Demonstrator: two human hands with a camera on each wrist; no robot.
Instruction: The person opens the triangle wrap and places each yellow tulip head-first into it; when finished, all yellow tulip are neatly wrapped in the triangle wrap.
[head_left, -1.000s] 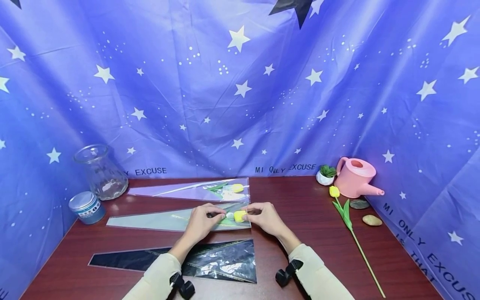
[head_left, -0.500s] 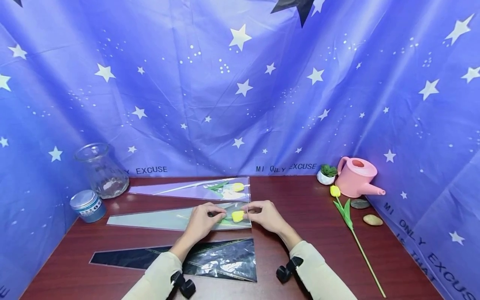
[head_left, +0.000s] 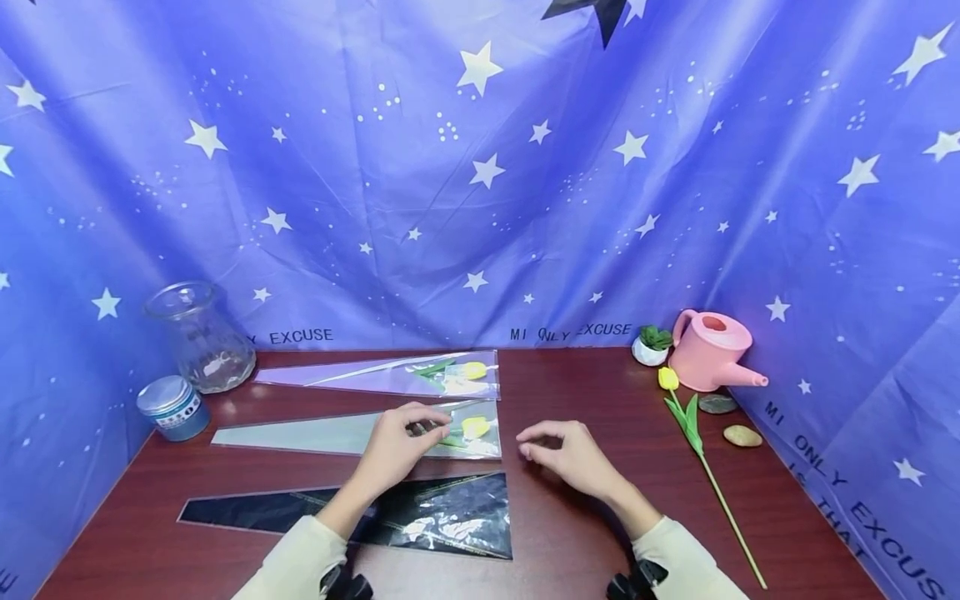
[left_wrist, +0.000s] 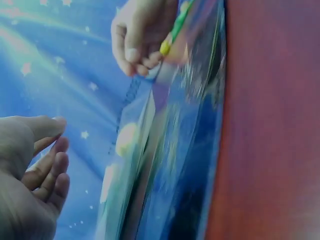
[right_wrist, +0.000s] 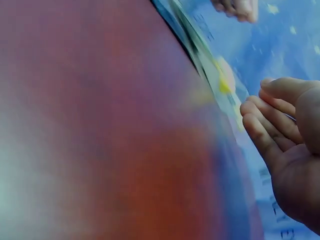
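Observation:
A pale grey-green tapered clear-front flower sleeve (head_left: 300,437) lies flat on the table, a yellow tulip (head_left: 475,427) inside near its wide end. My left hand (head_left: 401,437) is over the middle of this sleeve, fingers loosely bent and holding nothing, as the left wrist view (left_wrist: 37,172) also shows. Just right of the sleeve's wide end, my right hand (head_left: 573,457) hovers with relaxed fingers and nothing between them. Behind lies a purple sleeve (head_left: 360,375) with another yellow tulip (head_left: 476,370) in it. In front is a black sleeve (head_left: 442,512), partly beneath my left forearm.
On the right, a third yellow tulip (head_left: 717,483) with a long stem lies loose. Beyond it stand a pink watering can (head_left: 711,354) and a small potted succulent (head_left: 651,346), beside two stones (head_left: 742,436). A glass vase (head_left: 213,350) and a blue-labelled jar (head_left: 173,408) stand at left.
My right hand has let go at the sleeve's wide end and moved right, off the sleeve. The tulip now lies inside the grey-green sleeve. My left hand has barely shifted.

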